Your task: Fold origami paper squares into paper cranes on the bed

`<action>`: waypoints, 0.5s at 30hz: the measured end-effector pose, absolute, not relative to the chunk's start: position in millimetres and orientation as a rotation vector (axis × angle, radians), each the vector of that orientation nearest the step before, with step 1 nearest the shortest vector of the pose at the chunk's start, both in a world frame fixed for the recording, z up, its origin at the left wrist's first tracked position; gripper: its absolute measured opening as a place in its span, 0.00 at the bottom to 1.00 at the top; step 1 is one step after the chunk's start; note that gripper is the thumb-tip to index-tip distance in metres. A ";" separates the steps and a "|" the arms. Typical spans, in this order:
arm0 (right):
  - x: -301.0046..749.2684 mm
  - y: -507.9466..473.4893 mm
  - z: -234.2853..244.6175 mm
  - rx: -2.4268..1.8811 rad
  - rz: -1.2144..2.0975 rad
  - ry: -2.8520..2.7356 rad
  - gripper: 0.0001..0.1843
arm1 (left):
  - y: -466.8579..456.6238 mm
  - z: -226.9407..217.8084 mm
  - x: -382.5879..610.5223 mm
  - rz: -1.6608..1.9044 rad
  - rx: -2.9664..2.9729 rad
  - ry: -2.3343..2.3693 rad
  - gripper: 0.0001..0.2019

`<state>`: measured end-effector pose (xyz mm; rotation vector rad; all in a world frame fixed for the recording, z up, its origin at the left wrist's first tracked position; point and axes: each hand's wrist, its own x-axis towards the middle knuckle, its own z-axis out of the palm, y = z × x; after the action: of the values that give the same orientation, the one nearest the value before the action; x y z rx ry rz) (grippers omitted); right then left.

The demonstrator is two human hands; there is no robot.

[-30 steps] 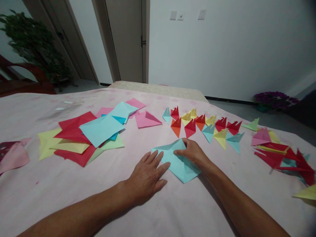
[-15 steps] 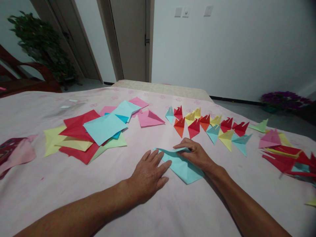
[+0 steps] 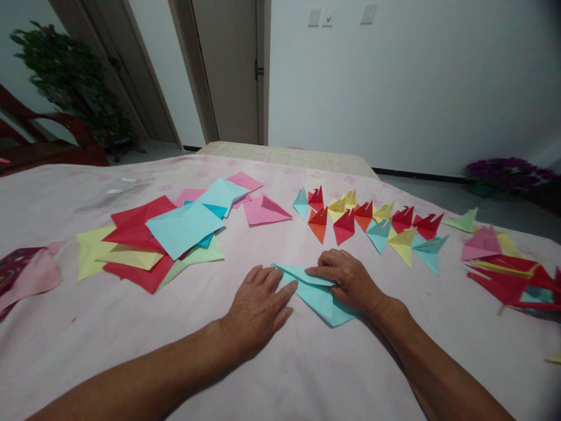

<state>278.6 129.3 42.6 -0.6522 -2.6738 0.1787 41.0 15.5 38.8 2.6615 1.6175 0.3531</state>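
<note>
A light blue sheet of origami paper [image 3: 331, 310] lies on the cloth in front of me, its far edge turned toward me as a narrow flap. My left hand [image 3: 258, 307] rests flat at the paper's left corner, fingers stretched out and thumb apart. On the flap's right part lies the index finger of my right hand [image 3: 350, 280]. That hand's other fingers are curled over the paper's right side, and its thumb is hidden. Past my right hand stand several small folded paper birds, among them a red one [image 3: 344, 227] and a yellow one [image 3: 401, 245].
Loose coloured sheets, with a light blue one [image 3: 186, 231] on top, are spread at the left. A pink folded sheet [image 3: 266, 210] lies beyond my hands. More folded red paper [image 3: 497, 283] is heaped at the far right. A pink cloth item [image 3: 37, 278] lies at the left edge.
The raised far edge of the light blue paper has come down toward me into a flatter flap. My right index finger now lies on it; my left hand has shifted slightly left.
</note>
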 end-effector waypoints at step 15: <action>281.5 126.8 36.2 -0.641 0.139 -2.692 0.29 | 20.5 38.5 33.1 0.379 2.700 1.576 0.26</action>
<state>281.5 126.8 36.2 -0.6413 -2.6918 0.1391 33.1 20.5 38.5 2.7002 1.5765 0.3791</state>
